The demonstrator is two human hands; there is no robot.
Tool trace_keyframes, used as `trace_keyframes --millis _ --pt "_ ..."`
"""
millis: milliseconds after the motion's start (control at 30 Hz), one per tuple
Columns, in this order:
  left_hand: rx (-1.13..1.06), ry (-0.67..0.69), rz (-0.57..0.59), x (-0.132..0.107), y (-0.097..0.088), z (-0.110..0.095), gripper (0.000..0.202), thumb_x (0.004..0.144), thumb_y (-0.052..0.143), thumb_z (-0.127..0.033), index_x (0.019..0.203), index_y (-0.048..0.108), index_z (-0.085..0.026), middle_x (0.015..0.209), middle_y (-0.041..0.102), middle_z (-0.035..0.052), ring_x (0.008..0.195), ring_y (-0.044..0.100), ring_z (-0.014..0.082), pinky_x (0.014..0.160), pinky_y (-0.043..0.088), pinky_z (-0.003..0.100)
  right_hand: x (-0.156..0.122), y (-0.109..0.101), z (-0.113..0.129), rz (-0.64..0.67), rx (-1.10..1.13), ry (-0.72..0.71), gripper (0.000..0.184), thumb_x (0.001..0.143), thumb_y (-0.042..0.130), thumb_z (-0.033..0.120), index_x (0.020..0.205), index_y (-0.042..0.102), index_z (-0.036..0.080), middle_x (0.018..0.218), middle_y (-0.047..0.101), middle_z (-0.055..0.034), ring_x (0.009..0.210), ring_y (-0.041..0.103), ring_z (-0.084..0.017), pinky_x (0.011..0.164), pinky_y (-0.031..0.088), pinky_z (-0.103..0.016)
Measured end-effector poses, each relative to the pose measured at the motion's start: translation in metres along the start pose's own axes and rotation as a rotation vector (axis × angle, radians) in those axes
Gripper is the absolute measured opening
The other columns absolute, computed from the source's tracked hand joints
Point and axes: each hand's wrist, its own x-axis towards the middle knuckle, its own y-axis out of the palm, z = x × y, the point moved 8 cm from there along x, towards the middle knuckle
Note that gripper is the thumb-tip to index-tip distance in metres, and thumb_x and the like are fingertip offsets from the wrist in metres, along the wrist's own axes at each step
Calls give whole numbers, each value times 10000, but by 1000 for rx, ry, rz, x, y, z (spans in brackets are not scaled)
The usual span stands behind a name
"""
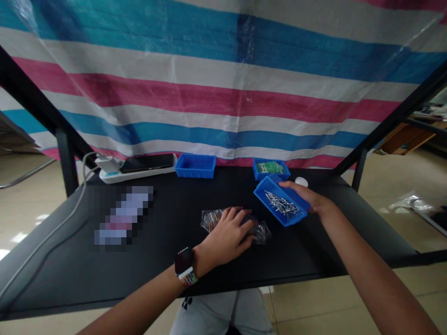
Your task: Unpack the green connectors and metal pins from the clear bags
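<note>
My right hand [309, 195] grips the right end of a small blue plastic bin [262, 191], with the thumb over its rim. Tilted toward me, the bin holds a heap of thin silver pieces [282, 204] that look like nails. My left hand [232, 235] lies palm down, fingers stretched out, over clear plastic bags [262, 231] on the black table. Brownish thin pieces [211, 226] show through the bag's left part; the rest under the hand is hidden. A watch [185, 263] is on my left wrist.
At the back stand a blue bin [195, 167] with nothing visible inside and another blue bin [259, 176] with a green-and-white packet. A white round object [301, 182] is beside it. On the left are a power strip [139, 174], a phone [148, 162], a cable [75, 204] and a blurred-out item [125, 215].
</note>
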Motion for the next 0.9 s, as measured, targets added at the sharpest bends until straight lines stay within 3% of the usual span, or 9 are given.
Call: trace_keyframes --millis 133,200,367,467,700,900 --pt "64 13 -48 -6 -2 -4 415 1079 573 -377 1460 614 -216 1579 555 165 1479 476 379 1210 426 633 15 23 12 80 -104 4 403 932 744 485 1166 734 158 922 842 -126 783 824 -276 752 697 -408" --pt "103 88 -69 -6 -3 -12 447 1084 564 -416 1475 604 -203 1605 538 169 1510 447 395 1229 395 645 21 38 19 115 -171 -8 416 872 803 503 1125 751 178 909 842 -121 776 821 -302 764 701 -467" --pt "84 416 -16 -7 1 -34 406 1118 493 -403 1438 658 -216 1555 619 105 1468 527 316 1218 437 472 25 80 35 293 -420 -40 431 787 869 548 993 791 177 919 846 -119 723 803 -270 791 698 -428" --pt "58 459 33 -6 4 -33 397 1122 488 -405 1434 675 -246 1594 599 71 1486 524 296 1218 432 446 25 94 44 295 -538 -79 455 749 903 545 982 817 163 896 840 -107 716 794 -250 793 692 -394" --pt "62 486 44 -5 10 -32 417 1127 462 -395 1467 659 -257 1590 611 54 1501 519 277 1256 376 462 24 113 49 384 -622 -96 390 756 913 463 1037 840 202 886 834 -60 814 812 -247 805 680 -357" --pt "79 505 48 3 6 -40 473 1079 522 -435 1490 645 -238 1651 543 72 1530 479 361 1216 402 551 27 104 66 287 -671 -231 453 671 956 280 1109 855 225 992 851 -67 925 821 -323 792 679 -386"
